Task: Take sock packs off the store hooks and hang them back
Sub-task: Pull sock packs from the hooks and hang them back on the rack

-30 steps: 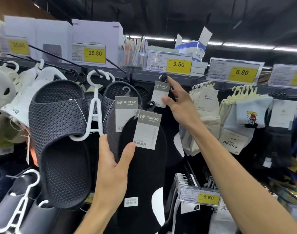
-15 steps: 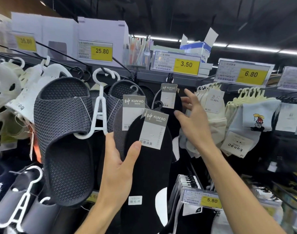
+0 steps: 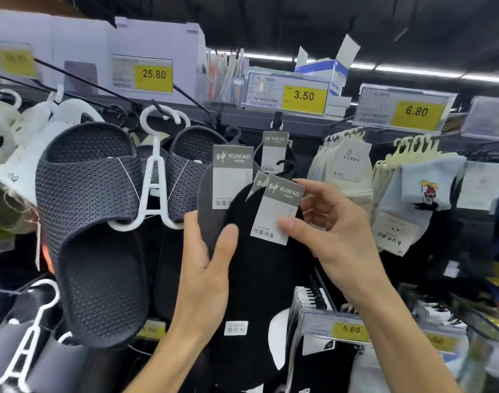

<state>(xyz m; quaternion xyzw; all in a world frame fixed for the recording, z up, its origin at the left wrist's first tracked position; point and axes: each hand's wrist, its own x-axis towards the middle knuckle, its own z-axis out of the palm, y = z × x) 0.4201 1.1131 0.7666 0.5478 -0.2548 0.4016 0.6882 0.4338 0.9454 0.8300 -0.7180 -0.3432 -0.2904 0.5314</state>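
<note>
Person stands at the sock rack with both hands raised. Left hand (image 3: 205,282) grasps a bunch of KUN'AO packs from below: thumb across the front of the black sock pack (image 3: 259,279), fingers behind, with a grey sock pack (image 3: 211,211) fanned out to its left. Right hand (image 3: 336,231) pinches the card label (image 3: 276,211) of the black sock pack, thumb on the printed face, fingers curled behind it. A second label edge shows just behind that card; how many packs the bunch contains cannot be told for certain. The held packs are off the hook (image 3: 276,124), in front of and below it. One hanging pack (image 3: 274,151) sits on that hook beneath the 3.50 price tag (image 3: 303,95). Dark mesh slippers (image 3: 92,222) hang to the left, cream socks (image 3: 347,171) to the right
</note>
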